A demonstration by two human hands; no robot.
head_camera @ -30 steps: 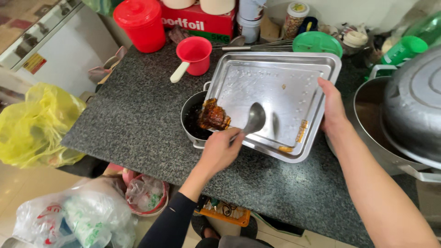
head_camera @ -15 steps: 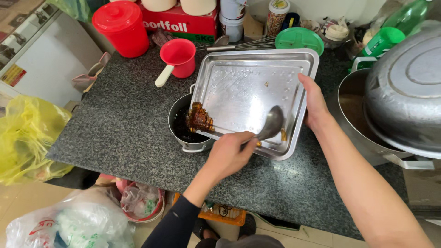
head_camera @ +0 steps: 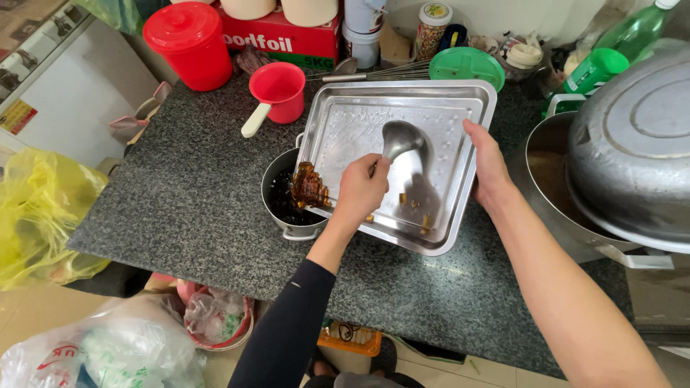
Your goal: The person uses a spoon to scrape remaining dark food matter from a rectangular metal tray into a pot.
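Shiny, smooth metal tray [head_camera: 431, 108] and ladle [head_camera: 402, 138]; speckled, matt stone tabletop [head_camera: 180, 194]; glossy red plastic cup [head_camera: 278, 90] at 10 o'clock.

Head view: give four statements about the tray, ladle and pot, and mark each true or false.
1. The left hand holds a metal ladle over the steel tray. True.
2. The right hand rests on the red cup. False: it grips the tray's right edge.
3. Brown jelly pieces are sliding off the tray's corner into the small pot. True.
4. The tray is piled full. False: only a few scraps remain.
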